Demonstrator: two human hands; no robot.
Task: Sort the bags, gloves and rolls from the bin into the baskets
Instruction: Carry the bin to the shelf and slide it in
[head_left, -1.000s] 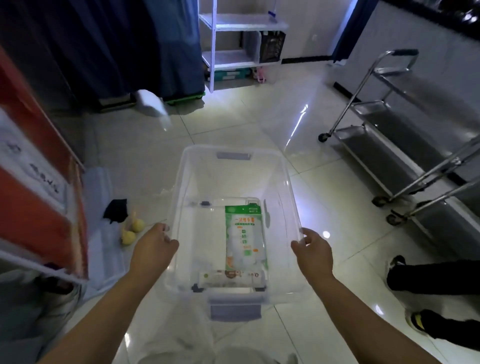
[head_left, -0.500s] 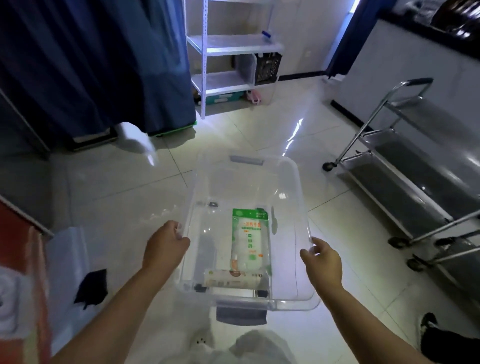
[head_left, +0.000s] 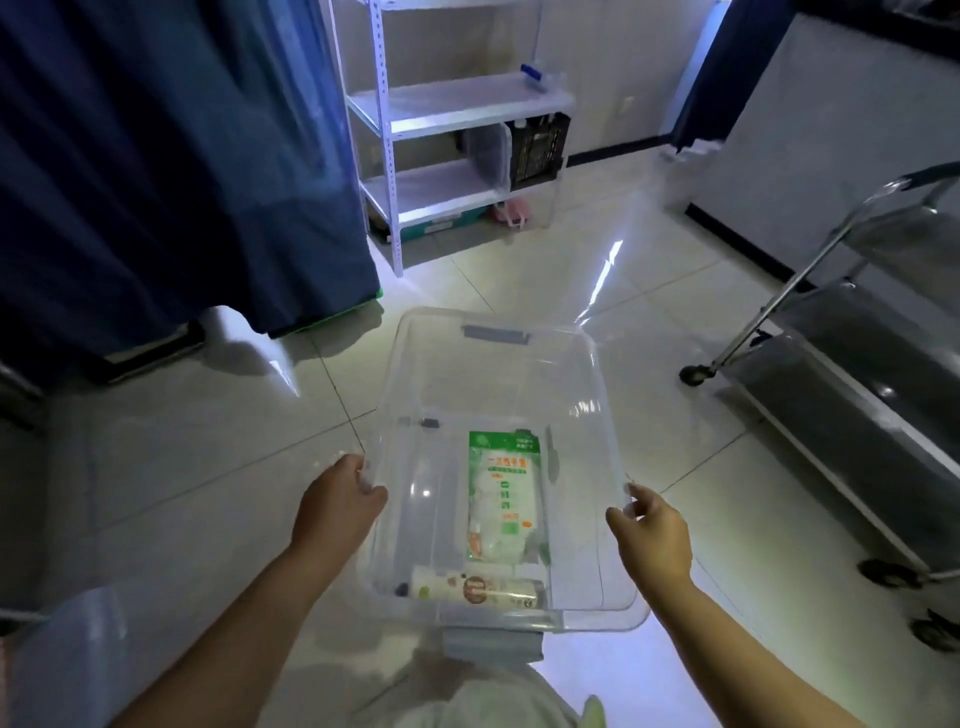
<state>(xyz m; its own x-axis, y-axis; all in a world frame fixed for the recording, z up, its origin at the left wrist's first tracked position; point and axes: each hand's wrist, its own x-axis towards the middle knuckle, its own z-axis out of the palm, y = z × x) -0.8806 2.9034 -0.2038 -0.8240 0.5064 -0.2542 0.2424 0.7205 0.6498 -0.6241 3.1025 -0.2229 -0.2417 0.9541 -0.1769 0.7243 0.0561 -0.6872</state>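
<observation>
I carry a clear plastic bin (head_left: 587, 395) above the tiled floor. My left hand (head_left: 337, 506) grips its left rim and my right hand (head_left: 649, 535) grips its right rim. Inside the bin lies a green and white packet of gloves (head_left: 501, 499), lengthwise. A roll with a printed label (head_left: 475, 590) lies across the near end of the bin. No baskets are in view.
A white metal shelf unit (head_left: 457, 114) stands ahead against the wall, with a black crate (head_left: 537, 145) on it. A dark blue curtain (head_left: 171, 156) hangs at the left. A steel trolley (head_left: 852, 332) stands at the right.
The view has swung right and up: the red box and floor items at left have left the frame, and the shelf and curtain are nearer. Both hands keep their hold on the bin.
</observation>
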